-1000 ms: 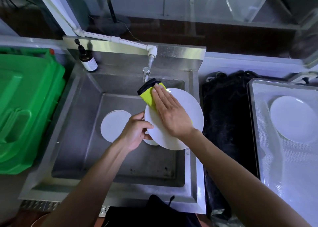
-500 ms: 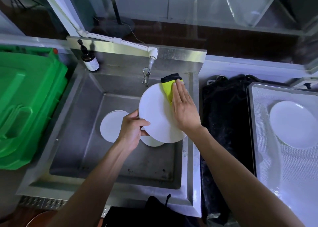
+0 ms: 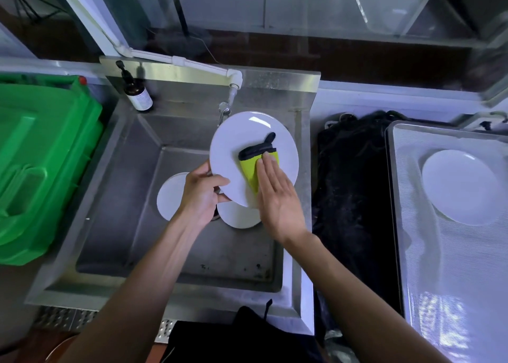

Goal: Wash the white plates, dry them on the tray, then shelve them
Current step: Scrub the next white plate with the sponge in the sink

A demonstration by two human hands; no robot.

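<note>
Your L hand (image 3: 202,195) pinches the near-left rim of the white plate (image 3: 242,140): thumb across the face, fingers curled behind the edge. Plate is tilted, held over the sink basin (image 3: 115,197), just below the tap (image 3: 224,108).

Your R hand (image 3: 277,197) lies flat, fingers straight and together, pressing a yellow-and-black sponge (image 3: 254,167) against the plate face. Fingertips sit on the sponge's near half; its black end sticks out past them, away from you.

Containers:
- Basin: two more white plates on the floor. One (image 3: 169,195) just left of your L hand, partly covered by it. One (image 3: 237,214) directly beneath both hands, only its near arc showing.
- Tray (image 3: 412,252), well to the right of your R hand, lined w/ white mesh: one white plate (image 3: 461,185) lying flat.

Other: brown pump bottle (image 3: 137,93) on the sink's back-left corner; green bin (image 3: 44,164) left of the sink; black bag (image 3: 354,197) btwn sink and tray.

Hidden/unclear: L fingers behind the plate not visible. Can't tell if water runs. Tray's right edge cut off.
</note>
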